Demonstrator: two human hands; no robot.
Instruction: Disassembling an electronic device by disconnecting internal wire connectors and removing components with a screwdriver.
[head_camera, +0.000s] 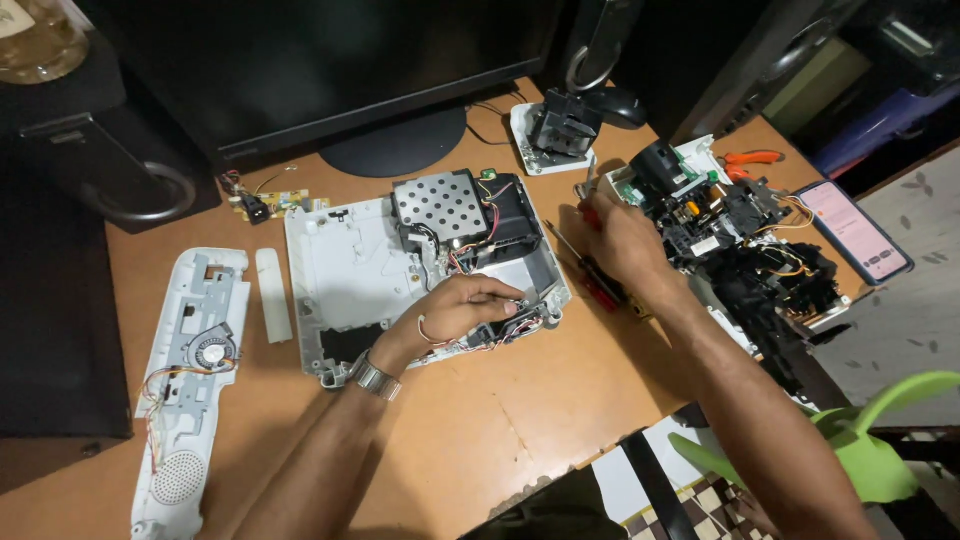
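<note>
An opened white device casing (345, 270) lies on the wooden desk (480, 420), with a perforated metal plate (440, 203) and black parts inside it. My left hand (455, 310), wearing a metal wristwatch, rests on the casing's lower right corner, fingers pinched at wires and a small part there. My right hand (620, 240) reaches toward tools on the desk, over a red-handled screwdriver (590, 275) and near a metal tool (585, 185); whether it grips one is hidden. Just right of it sits a removed black inner assembly (740, 240) with wires.
A white cover panel (185, 380) with a small fan and speaker grille lies at the left, a white strip (272, 295) beside it. A monitor stand (400, 140), small circuit board (265, 203), black module on a white base (555, 130), orange pliers (750, 158) and a phone (855, 230) surround the work.
</note>
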